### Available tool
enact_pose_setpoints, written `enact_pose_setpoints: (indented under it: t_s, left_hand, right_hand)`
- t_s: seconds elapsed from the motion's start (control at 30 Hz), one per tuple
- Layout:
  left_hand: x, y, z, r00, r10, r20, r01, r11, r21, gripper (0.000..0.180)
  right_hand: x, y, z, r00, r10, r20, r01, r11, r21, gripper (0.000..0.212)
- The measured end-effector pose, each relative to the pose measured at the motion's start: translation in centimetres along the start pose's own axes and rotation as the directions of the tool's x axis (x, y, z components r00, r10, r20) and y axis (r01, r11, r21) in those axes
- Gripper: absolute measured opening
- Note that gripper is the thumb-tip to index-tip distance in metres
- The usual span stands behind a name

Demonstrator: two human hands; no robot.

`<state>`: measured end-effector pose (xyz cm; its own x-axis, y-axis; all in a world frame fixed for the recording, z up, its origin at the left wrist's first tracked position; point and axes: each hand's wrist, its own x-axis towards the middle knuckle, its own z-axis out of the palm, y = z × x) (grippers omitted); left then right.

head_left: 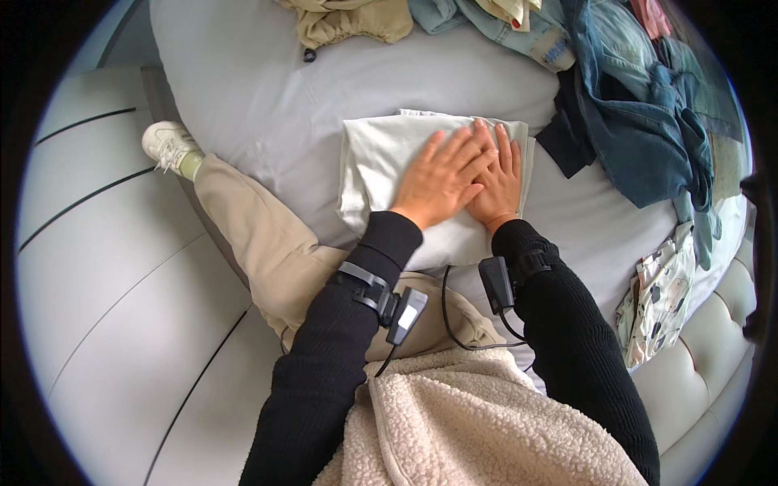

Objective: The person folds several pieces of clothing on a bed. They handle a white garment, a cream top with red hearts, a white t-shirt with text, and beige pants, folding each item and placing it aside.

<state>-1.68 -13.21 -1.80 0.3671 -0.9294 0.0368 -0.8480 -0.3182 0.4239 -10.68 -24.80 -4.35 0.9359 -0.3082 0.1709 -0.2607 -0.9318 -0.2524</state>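
Observation:
A folded white garment (pixel 374 150) lies on the grey bed sheet in front of me, its layers showing along the left and top edges. My left hand (pixel 440 180) presses flat on it, palm down with fingers stretched out. My right hand (pixel 496 188) lies beside it on the right half of the cloth, also flat. The left fingertips reach across the right hand's fingers. Neither hand grips anything. What kind of garment it is cannot be made out.
Blue jeans (pixel 640 138) and other clothes are heaped at the far right, with a beige garment (pixel 356 23) at the top. A printed cloth (pixel 660 304) hangs near the right edge of the bed sheet (pixel 243 89). Cables (pixel 447 320) run from devices strapped to my forearms.

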Motion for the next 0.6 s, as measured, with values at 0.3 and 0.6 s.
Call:
enact_pose_setpoints:
  t_s: [0.3, 0.6]
  left_hand:
    - [0.3, -6.2, -1.1, 0.983, -0.081, -0.167, 0.104, 0.985, 0.136, 0.053]
    - [-6.9, -8.6, -7.6, 0.905, -0.424, -0.001, 0.393, 0.838, 0.378, 0.054]
  right_hand:
    - [0.2, 0.2, -0.3, 1.0, -0.001, -0.016, 0.002, 0.998, 0.067, 0.064]
    - [0.3, 0.1, -0.4, 0.998, -0.013, -0.062, 0.021, 0.992, 0.124, 0.065]
